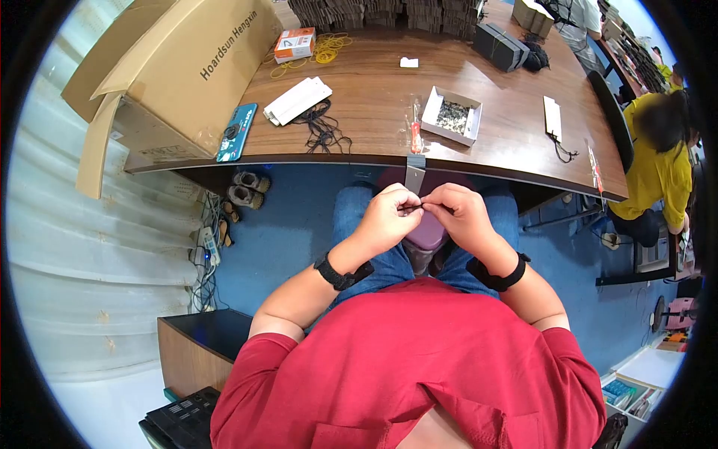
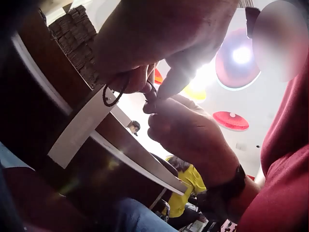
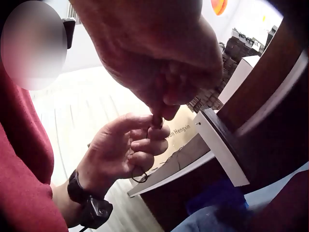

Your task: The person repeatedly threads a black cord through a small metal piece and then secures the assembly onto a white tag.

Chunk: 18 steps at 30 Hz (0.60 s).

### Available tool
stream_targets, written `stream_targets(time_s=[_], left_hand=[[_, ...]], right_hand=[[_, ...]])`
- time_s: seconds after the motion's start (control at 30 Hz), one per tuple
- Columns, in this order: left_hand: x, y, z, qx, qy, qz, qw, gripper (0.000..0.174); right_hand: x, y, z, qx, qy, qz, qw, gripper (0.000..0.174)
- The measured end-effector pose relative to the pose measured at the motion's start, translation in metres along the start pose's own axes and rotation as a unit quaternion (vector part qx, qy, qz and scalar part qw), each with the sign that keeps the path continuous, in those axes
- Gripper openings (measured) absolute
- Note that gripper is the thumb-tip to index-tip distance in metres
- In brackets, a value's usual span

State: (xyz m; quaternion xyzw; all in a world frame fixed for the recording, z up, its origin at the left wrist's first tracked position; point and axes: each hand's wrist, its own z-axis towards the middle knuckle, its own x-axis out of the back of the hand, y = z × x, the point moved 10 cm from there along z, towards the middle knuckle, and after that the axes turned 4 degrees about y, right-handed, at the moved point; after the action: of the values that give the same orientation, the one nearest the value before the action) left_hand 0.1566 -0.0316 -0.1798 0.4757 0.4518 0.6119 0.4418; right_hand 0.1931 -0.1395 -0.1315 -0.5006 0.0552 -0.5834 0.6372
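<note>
My left hand [image 1: 387, 218] and right hand [image 1: 464, 218] meet fingertip to fingertip over my lap, just in front of the table edge. Between them they pinch a thin black cord [image 1: 410, 207]. A loop of the cord [image 2: 105, 100] hangs below the left fingers, and the same loop shows in the right wrist view. Fingers hide the spot where the two hands come together. Just beyond the hands, a narrow white and grey strip [image 1: 415, 178] juts out over the table edge.
On the table [image 1: 374, 97] stand a shallow white box [image 1: 430, 120] of small dark pieces and a red-handled tool [image 1: 416, 137]. White strips with black cords [image 1: 299, 99] lie left, beside a large carton [image 1: 202, 82]. A person in yellow [image 1: 662, 150] sits at right.
</note>
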Motion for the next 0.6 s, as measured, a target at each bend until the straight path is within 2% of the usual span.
stream_targets(time_s=[0.1,0.17,0.23,0.27,0.3,0.4,0.53,0.6], left_hand=[[-0.001,-0.005,0.0,0.007,0.003,0.019,1.0,0.007],[-0.001,-0.003,0.0,-0.009,0.025,0.039,0.999,0.007],[0.0,0.014,-0.003,-0.069,0.049,0.087,0.993,0.006],[0.0,0.023,-0.004,-0.099,0.062,0.11,0.987,0.006],[0.001,0.025,-0.005,-0.104,0.06,0.099,0.988,0.006],[0.001,0.029,-0.007,-0.114,0.051,0.063,0.99,0.006],[0.0,0.024,-0.007,-0.101,0.029,0.0,0.994,0.006],[0.0,0.018,-0.007,-0.081,0.022,-0.053,0.995,0.005]], right_hand=[[-0.003,0.003,-0.003,-0.06,-0.032,-0.018,0.998,0.008],[-0.009,0.021,-0.01,-0.158,-0.053,0.051,0.985,0.007],[-0.021,0.041,-0.019,-0.241,-0.066,0.163,0.955,0.007],[-0.027,0.054,-0.023,-0.274,-0.069,0.239,0.929,0.008],[-0.039,0.06,-0.029,-0.332,-0.101,0.378,0.859,0.009],[-0.055,0.055,-0.043,-0.431,-0.14,0.565,0.689,0.009],[-0.065,0.05,-0.053,-0.472,-0.19,0.607,0.61,0.013],[-0.071,0.05,-0.058,-0.478,-0.206,0.622,0.585,0.014]])
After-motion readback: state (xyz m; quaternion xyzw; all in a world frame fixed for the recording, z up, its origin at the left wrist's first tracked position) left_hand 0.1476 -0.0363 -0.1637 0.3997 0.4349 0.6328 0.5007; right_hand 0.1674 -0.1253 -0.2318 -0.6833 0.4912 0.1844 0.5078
